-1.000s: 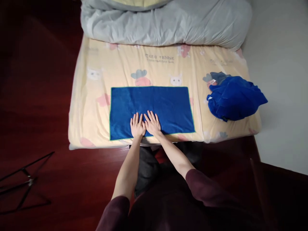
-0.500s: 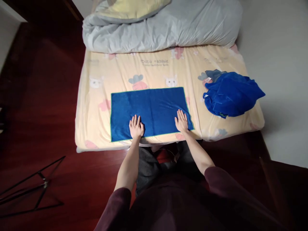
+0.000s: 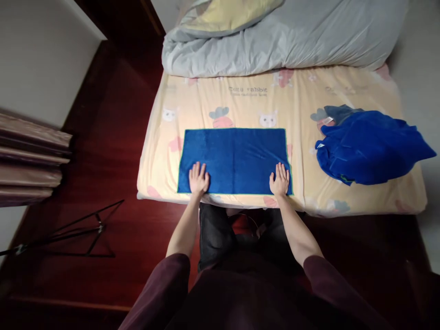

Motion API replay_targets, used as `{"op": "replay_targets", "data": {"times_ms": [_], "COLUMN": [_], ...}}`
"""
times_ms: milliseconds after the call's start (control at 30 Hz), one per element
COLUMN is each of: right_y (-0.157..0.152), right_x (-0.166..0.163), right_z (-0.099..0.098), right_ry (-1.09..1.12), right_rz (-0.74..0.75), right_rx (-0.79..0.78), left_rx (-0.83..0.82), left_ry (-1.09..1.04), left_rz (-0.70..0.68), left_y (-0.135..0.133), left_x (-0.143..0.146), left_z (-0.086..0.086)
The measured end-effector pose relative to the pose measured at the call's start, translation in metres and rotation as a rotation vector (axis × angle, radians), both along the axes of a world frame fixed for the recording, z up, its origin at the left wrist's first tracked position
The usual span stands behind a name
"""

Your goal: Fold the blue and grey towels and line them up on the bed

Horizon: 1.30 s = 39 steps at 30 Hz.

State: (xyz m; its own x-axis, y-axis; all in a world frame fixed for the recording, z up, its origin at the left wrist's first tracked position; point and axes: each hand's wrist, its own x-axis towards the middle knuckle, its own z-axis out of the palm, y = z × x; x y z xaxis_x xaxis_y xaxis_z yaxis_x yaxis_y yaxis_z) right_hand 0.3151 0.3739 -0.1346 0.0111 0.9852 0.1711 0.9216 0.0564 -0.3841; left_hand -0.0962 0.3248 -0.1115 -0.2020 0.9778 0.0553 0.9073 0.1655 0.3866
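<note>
A blue towel (image 3: 237, 158) with a thin green edge lies spread flat near the front of the bed. My left hand (image 3: 199, 179) rests palm down on its lower left part, fingers stretched out. On the lower right part lies my right hand (image 3: 280, 179), also flat with its fingers extended. Neither hand grips the cloth. Farther right sits a crumpled pile of blue towels (image 3: 369, 146) with small white tags showing. A greyish-blue cloth (image 3: 340, 112) peeks out behind that pile.
The bed (image 3: 165, 167) has a cream sheet with rabbit and carrot prints. A grey quilt (image 3: 295, 46) is bunched across its far side. On the dark red floor to the left stand black tripod legs (image 3: 98, 222), near a striped curtain (image 3: 30, 160).
My view has turned left, so the bed appears shifted right and the curtain shows. My left hand has slid toward the towel's left edge; the right stays near the right edge.
</note>
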Motion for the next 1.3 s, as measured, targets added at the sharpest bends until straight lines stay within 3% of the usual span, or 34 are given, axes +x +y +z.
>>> {"op": "replay_targets", "data": {"times_ms": [100, 167, 233, 367, 467, 900, 1033, 1200, 1300], "right_y": [0.000, 0.001, 0.001, 0.000, -0.001, -0.004, 0.018, 0.056, 0.069], "right_x": [-0.001, -0.001, -0.002, -0.002, -0.003, -0.007, -0.059, -0.187, -0.238], "right_z": [0.000, 0.000, 0.001, 0.003, 0.004, 0.004, 0.021, 0.053, 0.050], "right_ry": [-0.002, -0.002, -0.006, -0.019, -0.024, -0.056, 0.029, 0.191, 0.200], "right_rz": [0.000, 0.002, 0.003, -0.001, -0.005, -0.058, 0.038, 0.543, 0.734], "right_rx": [-0.007, -0.006, -0.003, -0.007, -0.021, 0.001, -0.059, -0.089, -0.129], "left_rx": [0.026, 0.027, 0.063, 0.082, 0.067, 0.054, 0.059, 0.061, 0.063], "left_ry": [-0.010, -0.019, -0.005, -0.040, -0.089, -0.102, -0.109, -0.120, -0.096], "left_rz": [0.214, 0.279, 0.284, 0.047, 0.009, 0.072, 0.080, 0.082, 0.074], "left_y": [-0.007, -0.005, 0.001, 0.014, 0.016, 0.018, 0.019, 0.019, 0.018], "left_x": [-0.042, -0.048, -0.031, 0.039, 0.071, 0.072, 0.072, 0.070, 0.069], "left_z": [-0.004, -0.005, -0.004, -0.005, -0.008, -0.016, -0.017, -0.017, -0.017]}}
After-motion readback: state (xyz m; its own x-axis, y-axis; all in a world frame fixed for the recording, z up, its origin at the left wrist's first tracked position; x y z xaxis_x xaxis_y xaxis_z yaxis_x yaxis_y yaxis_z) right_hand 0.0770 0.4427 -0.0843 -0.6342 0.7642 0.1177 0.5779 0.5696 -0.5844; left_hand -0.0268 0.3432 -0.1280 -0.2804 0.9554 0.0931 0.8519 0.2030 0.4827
